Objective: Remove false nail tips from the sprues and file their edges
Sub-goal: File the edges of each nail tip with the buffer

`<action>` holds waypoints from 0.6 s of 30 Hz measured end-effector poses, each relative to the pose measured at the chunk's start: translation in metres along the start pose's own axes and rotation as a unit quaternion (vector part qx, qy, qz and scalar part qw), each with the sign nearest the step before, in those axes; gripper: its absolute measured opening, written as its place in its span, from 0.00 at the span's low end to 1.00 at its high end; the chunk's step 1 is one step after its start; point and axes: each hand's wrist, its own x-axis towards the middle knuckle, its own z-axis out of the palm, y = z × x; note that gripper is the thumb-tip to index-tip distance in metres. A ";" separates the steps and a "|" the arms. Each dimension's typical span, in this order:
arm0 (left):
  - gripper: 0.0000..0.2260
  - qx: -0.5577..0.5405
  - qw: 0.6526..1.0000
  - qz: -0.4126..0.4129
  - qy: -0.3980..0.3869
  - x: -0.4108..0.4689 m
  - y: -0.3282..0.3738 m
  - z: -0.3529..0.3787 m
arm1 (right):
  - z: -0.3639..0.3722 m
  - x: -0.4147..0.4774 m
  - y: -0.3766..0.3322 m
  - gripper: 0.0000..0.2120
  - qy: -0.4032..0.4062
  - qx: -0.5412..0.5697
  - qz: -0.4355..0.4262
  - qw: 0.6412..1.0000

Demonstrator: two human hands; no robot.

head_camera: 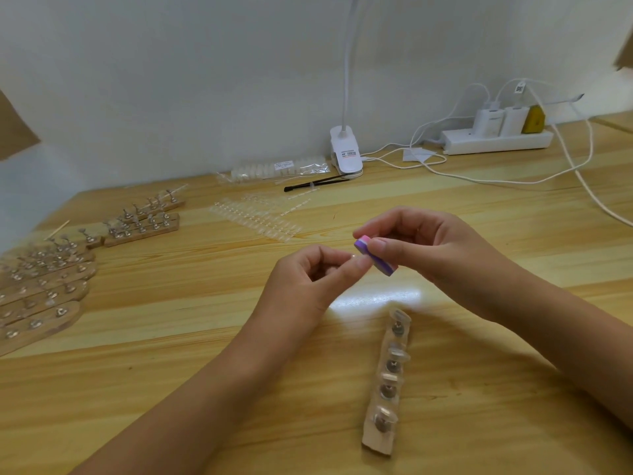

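Observation:
My left hand (308, 279) pinches a small clear nail tip (356, 258) between thumb and forefinger, above the middle of the wooden table (171, 354). My right hand (428, 248) grips a purple and pink file block (375, 257), whose face touches the tip. Clear sprues with nail tips (255, 219) lie flat on the table beyond my hands. In front of my right forearm lies a wooden holder strip (385, 385) with several metal stands, clear tips sitting on them.
Several wooden holder strips with metal stands (51, 279) crowd the left side. A bag of nail tips (277, 169), a black brush (310, 185) and a white clip lamp (346, 154) stand at the back. A power strip (496, 140) with chargers and cables occupies the back right.

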 end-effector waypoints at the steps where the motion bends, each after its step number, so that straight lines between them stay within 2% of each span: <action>1: 0.19 0.008 1.000 0.007 -0.007 -0.001 0.000 0.001 | 0.001 0.000 0.001 0.11 0.003 -0.001 -0.001 1.000; 4: 0.15 0.007 1.000 0.006 -0.013 -0.001 0.004 0.005 | 0.001 0.001 0.002 0.12 0.004 0.006 -0.005 1.000; 10: 0.18 -0.003 1.000 0.001 -0.007 -0.001 0.004 0.004 | 0.001 0.000 0.003 0.13 0.015 0.008 -0.002 1.000; 14: 0.11 -0.029 0.999 -0.028 0.000 0.001 0.001 0.000 | 0.000 0.001 0.002 0.13 0.039 0.041 0.017 0.998; 18: 0.10 -0.046 0.998 -0.031 -0.003 0.002 -0.001 -0.003 | 0.004 0.000 0.002 0.11 -0.001 0.067 0.028 0.997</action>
